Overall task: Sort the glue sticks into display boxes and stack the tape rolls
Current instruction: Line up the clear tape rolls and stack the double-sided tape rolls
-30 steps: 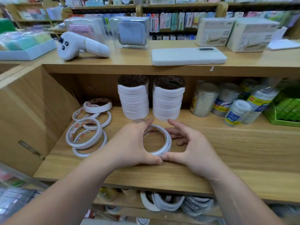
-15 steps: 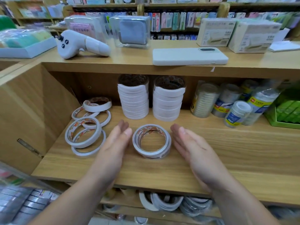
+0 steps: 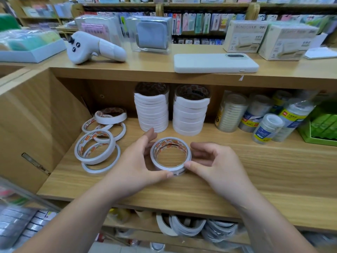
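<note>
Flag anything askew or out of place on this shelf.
Loose tape rolls at left on the shelf lie overlapping and tilted, not stacked. The right tall stack has its top roll shifted. Left hand and right hand grip the small stack.

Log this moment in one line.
step: stacking tape | left hand: grips short tape stack | right hand: grips same stack | place: shelf, before two tall stacks | pending: loose rolls at left

Two bare hands are recorded in the head view: the left hand [image 3: 135,161] and the right hand [image 3: 217,165]. Both are seen uncovered from fingertips to wrist. The left forearm [image 3: 78,220] and the right forearm [image 3: 269,221] are likewise seen bare down to the frame edge. Thumbnails are noted as trimmed short.
</note>
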`<state>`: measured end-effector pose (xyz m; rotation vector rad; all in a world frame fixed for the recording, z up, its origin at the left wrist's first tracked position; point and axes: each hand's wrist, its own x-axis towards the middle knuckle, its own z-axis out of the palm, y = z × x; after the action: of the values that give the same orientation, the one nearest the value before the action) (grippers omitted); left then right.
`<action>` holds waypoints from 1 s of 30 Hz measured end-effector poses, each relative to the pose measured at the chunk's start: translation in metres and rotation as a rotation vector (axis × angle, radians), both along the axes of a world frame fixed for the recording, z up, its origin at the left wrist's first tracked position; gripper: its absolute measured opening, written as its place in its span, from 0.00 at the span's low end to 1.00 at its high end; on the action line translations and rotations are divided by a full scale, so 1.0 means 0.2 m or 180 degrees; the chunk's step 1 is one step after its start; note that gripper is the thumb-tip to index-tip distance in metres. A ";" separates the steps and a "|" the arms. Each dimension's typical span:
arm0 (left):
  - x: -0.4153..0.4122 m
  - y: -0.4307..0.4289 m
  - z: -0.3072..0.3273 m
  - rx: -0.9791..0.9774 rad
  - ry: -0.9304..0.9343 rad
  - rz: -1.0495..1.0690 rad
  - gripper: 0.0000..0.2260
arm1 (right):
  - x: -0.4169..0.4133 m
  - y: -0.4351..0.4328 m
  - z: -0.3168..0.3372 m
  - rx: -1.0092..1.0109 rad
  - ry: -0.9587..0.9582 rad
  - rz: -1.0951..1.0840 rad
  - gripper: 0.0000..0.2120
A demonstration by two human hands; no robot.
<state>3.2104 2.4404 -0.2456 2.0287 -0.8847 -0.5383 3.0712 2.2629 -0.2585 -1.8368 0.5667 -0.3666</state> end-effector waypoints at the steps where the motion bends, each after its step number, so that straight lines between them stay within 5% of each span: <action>1: 0.01 0.01 0.01 0.0026 -0.0037 -0.0020 0.55 | -0.01 -0.01 0.00 -0.0044 -0.0016 -0.0060 0.25; 14: 0.06 -0.01 -0.01 0.0081 -0.0106 0.0004 0.51 | 0.00 0.00 -0.02 -0.0099 -0.0078 0.0005 0.35; 22: 0.09 -0.06 0.02 0.0498 -0.0875 -0.0314 0.55 | 0.07 -0.02 0.09 -0.1442 0.0639 0.0755 0.52; 30: 0.10 -0.07 -0.01 0.0405 -0.0809 -0.0307 0.58 | 0.10 -0.05 0.07 -0.1617 0.0601 0.0787 0.57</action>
<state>3.2309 2.4263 -0.2480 2.2122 -1.1294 -0.4027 3.0916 2.2529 -0.2445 -2.4203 0.3860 -0.1780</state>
